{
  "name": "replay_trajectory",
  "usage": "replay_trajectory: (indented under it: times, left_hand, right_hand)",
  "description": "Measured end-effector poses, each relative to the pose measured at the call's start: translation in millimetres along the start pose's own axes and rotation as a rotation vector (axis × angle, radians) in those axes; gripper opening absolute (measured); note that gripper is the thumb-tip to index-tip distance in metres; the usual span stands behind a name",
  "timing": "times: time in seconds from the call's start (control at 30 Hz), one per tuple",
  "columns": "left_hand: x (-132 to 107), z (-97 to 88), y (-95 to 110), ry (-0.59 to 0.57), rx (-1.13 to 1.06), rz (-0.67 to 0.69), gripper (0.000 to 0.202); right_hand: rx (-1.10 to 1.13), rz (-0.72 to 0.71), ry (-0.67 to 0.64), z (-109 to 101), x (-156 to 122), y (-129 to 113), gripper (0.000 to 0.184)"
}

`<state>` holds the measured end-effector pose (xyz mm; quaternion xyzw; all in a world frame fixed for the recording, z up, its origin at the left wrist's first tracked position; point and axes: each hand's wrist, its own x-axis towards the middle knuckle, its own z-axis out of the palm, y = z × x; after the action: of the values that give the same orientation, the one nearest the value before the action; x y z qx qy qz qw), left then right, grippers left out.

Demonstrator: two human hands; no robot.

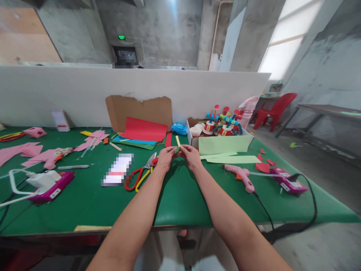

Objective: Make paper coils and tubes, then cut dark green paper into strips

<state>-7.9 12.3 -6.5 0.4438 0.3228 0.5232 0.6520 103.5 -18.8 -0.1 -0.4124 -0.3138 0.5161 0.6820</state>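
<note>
My left hand (pixel 166 159) and my right hand (pixel 191 156) meet over the middle of the table, fingertips pinched together. Between them is a small paper strip (pixel 178 140), pale yellow where it sticks up and green low down near the left fingers. Whether this is one strip or two joined ones is too small to tell. Just left of my left hand lie scissors with red handles (pixel 134 180), beside a yellow-handled tool (pixel 143 181). Pale green paper strips (pixel 232 159) rest to the right of my right hand.
A pink glue gun (pixel 244 179) lies at right by a purple power strip (pixel 291 185); another glue gun (pixel 50 160) is at left. Behind stand a box of colourful paper figures (pixel 249 140) and red paper sheets (pixel 145 130). A white partition (pixel 84 90) borders the table's back.
</note>
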Motion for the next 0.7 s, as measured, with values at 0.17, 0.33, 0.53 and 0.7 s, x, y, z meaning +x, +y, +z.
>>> replay_trajectory:
  times: [0.17, 0.33, 0.53, 0.7]
  left_hand:
    - [-9.3, 5.2, 8.1, -0.049, -0.032, 0.028, 0.045]
    - [-7.3, 4.0, 8.1, 0.025, 0.008, 0.030, 0.043]
    - [0.0, 0.0, 3.6, 0.070, 0.010, 0.044, 0.048]
    - [-0.3, -1.0, 3.6, 0.044, 0.047, 0.053, 0.045]
  right_hand:
    - [0.099, 0.003, 0.062, 0.5, 1.8, -1.0, 0.020]
    - [0.068, -0.002, 0.017, 4.3, -2.5, -0.2, 0.022]
    - [0.012, 0.087, -0.039, 3.5, -4.6, -4.9, 0.021]
    - [-0.058, 0.090, -0.064, 1.0, -4.0, -7.5, 0.021]
